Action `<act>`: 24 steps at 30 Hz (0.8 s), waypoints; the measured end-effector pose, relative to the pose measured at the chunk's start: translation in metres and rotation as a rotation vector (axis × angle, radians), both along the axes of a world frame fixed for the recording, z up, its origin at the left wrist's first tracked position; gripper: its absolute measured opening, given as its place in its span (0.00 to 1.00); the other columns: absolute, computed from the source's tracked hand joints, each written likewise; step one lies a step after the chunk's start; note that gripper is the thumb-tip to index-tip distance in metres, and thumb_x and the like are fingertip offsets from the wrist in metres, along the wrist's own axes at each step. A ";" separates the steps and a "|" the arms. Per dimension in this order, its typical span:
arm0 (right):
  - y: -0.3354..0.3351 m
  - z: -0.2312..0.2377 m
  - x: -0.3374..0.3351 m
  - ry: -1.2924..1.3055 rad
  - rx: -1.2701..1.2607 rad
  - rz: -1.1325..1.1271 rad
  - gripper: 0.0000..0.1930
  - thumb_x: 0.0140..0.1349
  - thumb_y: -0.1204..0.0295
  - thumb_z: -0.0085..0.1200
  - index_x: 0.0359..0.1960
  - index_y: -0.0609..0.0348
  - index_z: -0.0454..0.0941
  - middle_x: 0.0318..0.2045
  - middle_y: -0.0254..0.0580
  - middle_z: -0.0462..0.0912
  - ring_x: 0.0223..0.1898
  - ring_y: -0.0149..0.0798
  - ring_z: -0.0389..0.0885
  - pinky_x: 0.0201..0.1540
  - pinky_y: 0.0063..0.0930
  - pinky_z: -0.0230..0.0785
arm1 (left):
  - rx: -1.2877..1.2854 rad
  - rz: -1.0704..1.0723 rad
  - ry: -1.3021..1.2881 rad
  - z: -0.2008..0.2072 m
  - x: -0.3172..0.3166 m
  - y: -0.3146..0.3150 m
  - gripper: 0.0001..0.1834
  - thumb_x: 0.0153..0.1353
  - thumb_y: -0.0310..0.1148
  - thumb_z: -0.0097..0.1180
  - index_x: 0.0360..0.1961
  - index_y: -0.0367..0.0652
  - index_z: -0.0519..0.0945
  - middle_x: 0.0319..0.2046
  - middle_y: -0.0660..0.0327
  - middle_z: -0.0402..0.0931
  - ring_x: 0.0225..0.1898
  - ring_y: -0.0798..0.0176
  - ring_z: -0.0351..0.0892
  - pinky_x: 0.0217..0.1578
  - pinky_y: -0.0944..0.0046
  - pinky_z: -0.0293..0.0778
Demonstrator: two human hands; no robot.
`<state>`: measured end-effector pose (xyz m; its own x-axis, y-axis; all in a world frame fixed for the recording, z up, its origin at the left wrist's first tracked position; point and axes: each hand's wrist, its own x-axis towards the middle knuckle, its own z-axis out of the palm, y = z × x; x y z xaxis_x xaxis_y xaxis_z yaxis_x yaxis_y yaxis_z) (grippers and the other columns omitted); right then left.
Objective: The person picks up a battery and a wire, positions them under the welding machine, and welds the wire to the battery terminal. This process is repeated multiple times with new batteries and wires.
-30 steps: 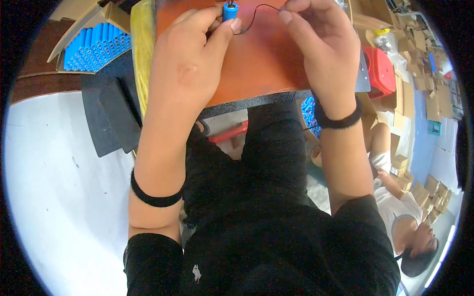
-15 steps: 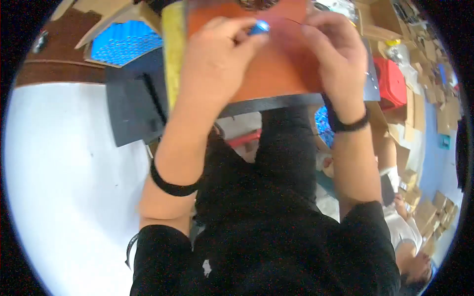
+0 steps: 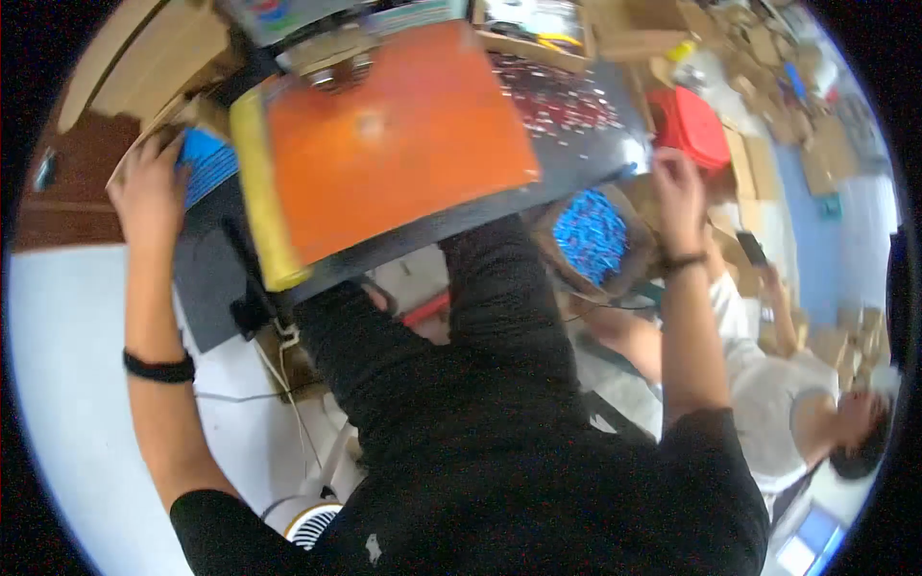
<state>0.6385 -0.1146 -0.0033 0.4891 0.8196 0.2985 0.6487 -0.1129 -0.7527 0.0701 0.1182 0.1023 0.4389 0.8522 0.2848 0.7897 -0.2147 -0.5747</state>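
Note:
At the left, my left hand [image 3: 152, 182] reaches over a cardboard box of blue cylinders [image 3: 207, 163], fingers apart and bent down at the box's near side. Whether a fingertip touches a cylinder cannot be made out. Past the table's right end is my right hand [image 3: 680, 187], raised, with thumb and fingers drawn together; blur hides what they hold, if anything. A box filled with small blue pieces [image 3: 591, 238] stands below and left of it. Between my hands, an orange mat [image 3: 403, 144] with a yellow strip [image 3: 264, 192] along its left side covers much of the dark table [image 3: 576, 168].
Small red and silvery bits [image 3: 557, 101] lie scattered on the table's right part. Behind them is a shallow box with tools [image 3: 533, 29]. A red plastic stool [image 3: 693, 130] stands to the right. A person in white [image 3: 768, 403] sits at the lower right.
Both hands have parted from above the orange mat. My left hand, which held a blue cylinder, has gone left to the box; my right hand has moved right and down. The view has shifted.

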 end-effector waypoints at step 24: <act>-0.010 0.018 0.027 0.331 0.098 -0.244 0.09 0.66 0.69 0.54 0.41 0.63 0.79 0.33 0.29 0.81 0.34 0.23 0.76 0.38 0.18 0.69 | -0.099 -0.077 0.040 -0.009 0.004 0.017 0.22 0.66 0.42 0.50 0.61 0.56 0.73 0.59 0.61 0.71 0.64 0.56 0.66 0.61 0.49 0.59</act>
